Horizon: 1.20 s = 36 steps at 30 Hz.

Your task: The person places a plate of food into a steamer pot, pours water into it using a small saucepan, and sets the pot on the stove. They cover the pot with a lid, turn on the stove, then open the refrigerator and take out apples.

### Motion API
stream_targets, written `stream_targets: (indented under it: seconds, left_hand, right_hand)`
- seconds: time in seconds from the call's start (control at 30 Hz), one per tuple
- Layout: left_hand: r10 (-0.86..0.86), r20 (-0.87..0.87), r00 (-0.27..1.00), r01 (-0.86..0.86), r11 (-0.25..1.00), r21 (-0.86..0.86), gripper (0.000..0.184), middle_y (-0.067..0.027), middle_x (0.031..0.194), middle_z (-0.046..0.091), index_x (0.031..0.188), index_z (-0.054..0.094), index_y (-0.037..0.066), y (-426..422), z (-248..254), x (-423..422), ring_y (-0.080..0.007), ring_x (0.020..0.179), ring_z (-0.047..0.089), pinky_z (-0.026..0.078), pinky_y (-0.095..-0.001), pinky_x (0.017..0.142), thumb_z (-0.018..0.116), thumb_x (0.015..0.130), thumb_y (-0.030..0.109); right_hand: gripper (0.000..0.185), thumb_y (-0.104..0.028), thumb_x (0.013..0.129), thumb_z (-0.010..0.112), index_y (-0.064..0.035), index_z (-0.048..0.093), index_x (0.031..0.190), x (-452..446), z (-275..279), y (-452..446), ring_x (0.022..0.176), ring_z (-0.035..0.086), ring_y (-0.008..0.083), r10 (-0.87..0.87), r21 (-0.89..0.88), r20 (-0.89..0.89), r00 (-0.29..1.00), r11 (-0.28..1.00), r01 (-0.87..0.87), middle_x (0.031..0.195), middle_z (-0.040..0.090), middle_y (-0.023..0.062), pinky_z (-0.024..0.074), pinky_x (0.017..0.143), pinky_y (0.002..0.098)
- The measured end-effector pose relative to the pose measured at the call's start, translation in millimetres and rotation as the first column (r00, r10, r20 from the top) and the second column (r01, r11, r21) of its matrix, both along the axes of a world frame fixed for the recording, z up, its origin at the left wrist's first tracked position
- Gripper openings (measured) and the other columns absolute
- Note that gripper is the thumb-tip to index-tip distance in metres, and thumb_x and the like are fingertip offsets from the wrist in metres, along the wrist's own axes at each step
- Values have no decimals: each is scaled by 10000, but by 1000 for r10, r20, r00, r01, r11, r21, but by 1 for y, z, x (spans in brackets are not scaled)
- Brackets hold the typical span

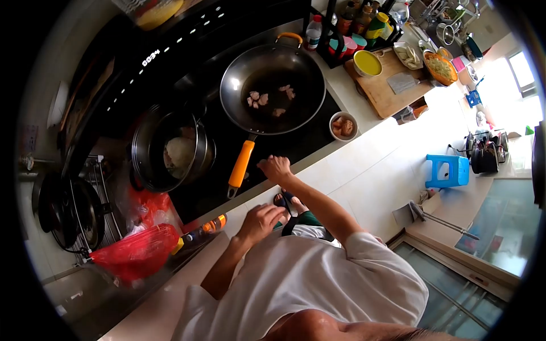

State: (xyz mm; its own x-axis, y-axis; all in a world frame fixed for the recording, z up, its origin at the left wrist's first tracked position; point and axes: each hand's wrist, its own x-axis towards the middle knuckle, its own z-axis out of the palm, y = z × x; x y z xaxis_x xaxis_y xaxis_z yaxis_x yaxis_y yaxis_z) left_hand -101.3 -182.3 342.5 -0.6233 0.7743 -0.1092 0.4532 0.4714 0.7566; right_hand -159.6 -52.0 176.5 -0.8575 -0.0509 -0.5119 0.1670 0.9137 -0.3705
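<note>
We hold our right hand (276,169) over the near edge of the hob (196,196), its forearm coming in from 4 o'clock, the wrist low and the fingers loosely bent, a little apart, with nothing seen in them. Our left hand (260,224) hangs nearer our shirt, at 6 o'clock from the right, elbow bent and forearm rising from 7 o'clock; its fingers curl slightly apart towards 3 o'clock, and we see nothing in them either.

The wok (239,85) sits on the hob at 12 o'clock from our right fingers. Its one long orange handle (242,165) slants down to 7 o'clock from the wok and lies just beside those fingers, at their 9 o'clock, apart from them. Three clumps of meat (257,99) lie in the wok; we cannot count the single bits.

One pot (151,133) with pale food inside stands between 9 and 10 o'clock. At 2 o'clock we have one small bowl (347,138) of pinkish lumps on the desk (341,89), and farther out one board (375,94) carrying one yellow bowl (367,63). One orange-capped bottle (196,236) lies at 9 o'clock from our left hand.
</note>
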Motion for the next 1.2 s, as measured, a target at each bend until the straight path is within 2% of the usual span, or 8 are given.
stream_targets:
  seconds: [0.17,0.27,0.33,0.6,0.67,1.03,1.13,1.2]
  left_hand:
    - [218,174,960,-206,975,-85,149,-108,891,625,986,592,32,-65,-23,54,-290,823,601,493,-366,716,588,847,85]
    - [343,161,925,-321,936,-148,148,-111,888,621,989,589,34,-97,-47,93,-292,814,600,492,-367,713,582,846,70]
    - [415,194,889,-381,905,-189,151,-110,863,616,988,590,40,-101,-55,117,-285,795,600,492,-362,707,590,839,67]
    - [626,249,739,-601,779,-179,205,-101,835,607,1021,574,46,-69,-71,209,-276,777,595,489,-368,693,611,821,74]
    - [697,233,678,-668,717,-202,206,-101,838,608,1017,573,46,-54,-72,238,-281,783,595,488,-372,694,615,817,72]
    - [761,392,518,-702,639,-313,289,-176,944,614,1083,555,20,5,-96,406,-345,886,582,472,-420,767,609,808,92]
    - [829,342,442,-766,548,-337,271,-185,944,611,1073,558,17,-1,-107,441,-353,893,583,476,-428,761,598,818,100]
    - [864,300,404,-785,496,-372,263,-185,942,610,1068,559,18,-3,-113,456,-357,883,583,480,-429,756,593,822,104]
  right_hand:
    - [177,-165,807,526,-101,692,809,-26,-47,-45,715,674,232,135,189,210,968,966,-176,792,683,73,504,543,332]
    - [186,-206,767,570,-91,674,870,-7,-96,-50,628,658,197,197,272,-60,979,947,-173,721,656,14,447,398,361]
    - [209,-192,771,560,-84,602,945,-4,-102,-44,694,630,226,301,265,-25,953,922,-284,785,632,82,447,425,365]
    - [374,-426,822,589,-85,557,973,3,-91,-19,798,570,237,641,463,-262,721,739,-489,875,599,109,433,631,353]
    - [368,-425,827,593,-90,538,969,-3,-87,-17,800,591,241,600,355,-229,766,784,-508,873,610,111,454,639,364]
    - [377,-417,894,510,-64,484,1022,-5,-61,-17,775,660,319,626,412,-224,747,755,-510,833,645,125,521,586,441]
    - [334,-380,899,505,-65,476,1007,-5,-38,-17,800,645,367,485,226,-191,854,868,-442,885,629,172,519,618,477]
    - [312,-359,901,501,-66,469,1001,2,-51,-11,809,629,395,472,202,-317,823,881,-428,910,611,200,511,637,495]
